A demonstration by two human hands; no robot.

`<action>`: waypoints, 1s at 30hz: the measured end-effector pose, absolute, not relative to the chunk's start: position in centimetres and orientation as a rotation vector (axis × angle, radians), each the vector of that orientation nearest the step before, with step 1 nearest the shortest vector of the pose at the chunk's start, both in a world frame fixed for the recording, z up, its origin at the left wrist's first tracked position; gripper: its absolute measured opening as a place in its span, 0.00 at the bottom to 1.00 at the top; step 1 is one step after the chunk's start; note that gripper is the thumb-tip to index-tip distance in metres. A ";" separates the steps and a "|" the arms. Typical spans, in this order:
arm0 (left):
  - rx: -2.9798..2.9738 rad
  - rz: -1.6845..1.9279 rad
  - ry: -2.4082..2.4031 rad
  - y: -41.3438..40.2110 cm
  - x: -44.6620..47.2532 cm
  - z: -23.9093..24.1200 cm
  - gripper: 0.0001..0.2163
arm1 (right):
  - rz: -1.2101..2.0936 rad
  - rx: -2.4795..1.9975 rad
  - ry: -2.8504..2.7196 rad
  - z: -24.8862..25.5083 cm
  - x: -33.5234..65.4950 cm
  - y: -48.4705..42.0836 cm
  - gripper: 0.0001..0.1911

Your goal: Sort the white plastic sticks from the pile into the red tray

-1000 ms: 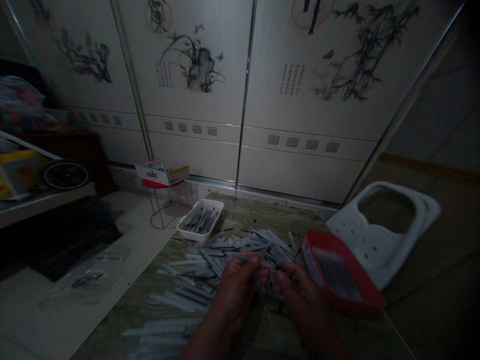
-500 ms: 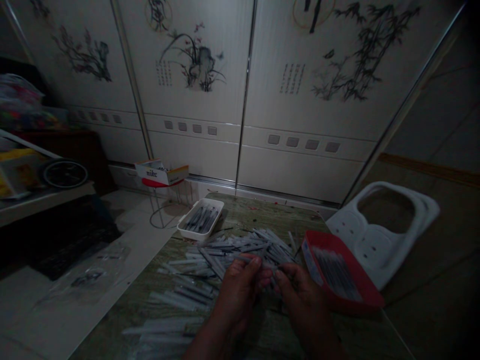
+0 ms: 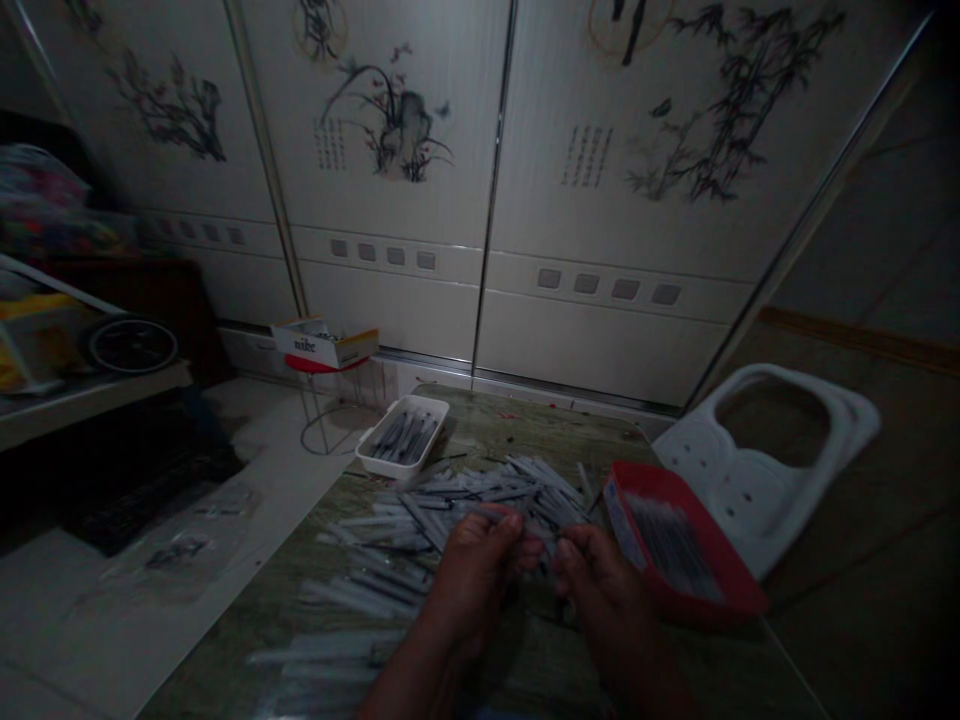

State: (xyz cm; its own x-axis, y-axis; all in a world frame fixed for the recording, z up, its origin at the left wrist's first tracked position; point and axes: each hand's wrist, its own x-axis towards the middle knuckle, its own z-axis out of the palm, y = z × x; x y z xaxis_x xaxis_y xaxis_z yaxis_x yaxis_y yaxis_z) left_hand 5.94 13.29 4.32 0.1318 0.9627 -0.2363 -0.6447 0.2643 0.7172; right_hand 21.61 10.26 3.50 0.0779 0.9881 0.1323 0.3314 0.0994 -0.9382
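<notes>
A heap of thin pale plastic tubes (image 3: 465,500) lies scattered over a dim greenish table (image 3: 525,420). My left hand (image 3: 480,570) hovers at the near edge of the heap, fingers curled together around a few tubes. My right hand (image 3: 600,590) sits close beside it, fingers also pinched in, fingertips nearly meeting those of the left. What the right hand grips is too dark to name. A red tray (image 3: 679,550) with dark thin pieces stands just right of my right hand.
A white tray (image 3: 405,438) holding dark sticks sits at the table's far left corner. A white moulded plastic seat (image 3: 772,450) lies on the floor at right. Sliding doors with ink paintings (image 3: 495,200) stand behind. A small printed box (image 3: 322,345) perches on a stool.
Both hands stayed at the heap's near edge, fingers shifting slightly as they work the tubes; the view tipped up a little.
</notes>
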 end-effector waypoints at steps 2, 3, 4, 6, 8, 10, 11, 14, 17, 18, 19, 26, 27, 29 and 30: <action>0.540 1.231 0.754 13.3 5.8 4.3 0.14 | 0.848 -1.388 -1.480 3.9 21.7 10.1 0.19; 0.554 1.225 0.750 13.3 5.8 4.3 0.14 | 0.842 -1.381 -1.502 4.1 21.7 10.0 0.19; 0.568 1.218 0.748 13.3 5.7 4.3 0.15 | 0.838 -1.377 -1.512 4.3 21.7 9.9 0.19; 0.592 1.205 0.740 13.2 5.6 4.2 0.15 | 0.862 -1.367 -1.503 4.7 21.7 9.8 0.21; 0.609 1.184 0.717 13.2 5.5 4.2 0.15 | 0.933 -1.362 -1.450 4.9 21.7 9.7 0.24; 0.613 1.170 0.692 13.2 5.5 4.1 0.15 | 1.031 -1.354 -1.378 4.8 21.6 9.7 0.25; 0.613 1.170 0.684 13.2 5.5 4.1 0.16 | 1.072 -1.347 -1.341 4.7 21.6 9.8 0.26; 0.615 1.179 0.692 13.2 5.6 4.1 0.15 | 1.116 -1.349 -1.258 4.5 21.7 10.0 0.27; 0.588 1.200 0.734 13.3 5.7 4.2 0.15 | 1.069 -1.397 -1.297 4.4 22.0 10.2 0.28; 0.574 1.210 0.748 13.3 5.7 4.3 0.15 | 1.048 -1.411 -1.342 4.4 22.1 10.3 0.26; 0.561 1.223 0.758 13.4 5.7 4.3 0.15 | 1.020 -1.421 -1.390 4.4 22.2 10.3 0.25; 0.548 1.207 0.758 13.1 5.8 4.4 0.15 | 0.866 -1.395 -1.560 4.4 22.3 9.9 0.20; 0.554 1.207 0.755 13.1 5.8 4.3 0.15 | 0.889 -1.398 -1.541 4.3 22.3 9.8 0.20; 0.573 1.202 0.740 13.1 5.7 4.3 0.15 | 0.990 -1.384 -1.469 4.4 22.1 9.8 0.22; 0.581 1.199 0.730 13.1 5.7 4.3 0.15 | 1.050 -1.365 -1.423 4.4 22.0 9.7 0.23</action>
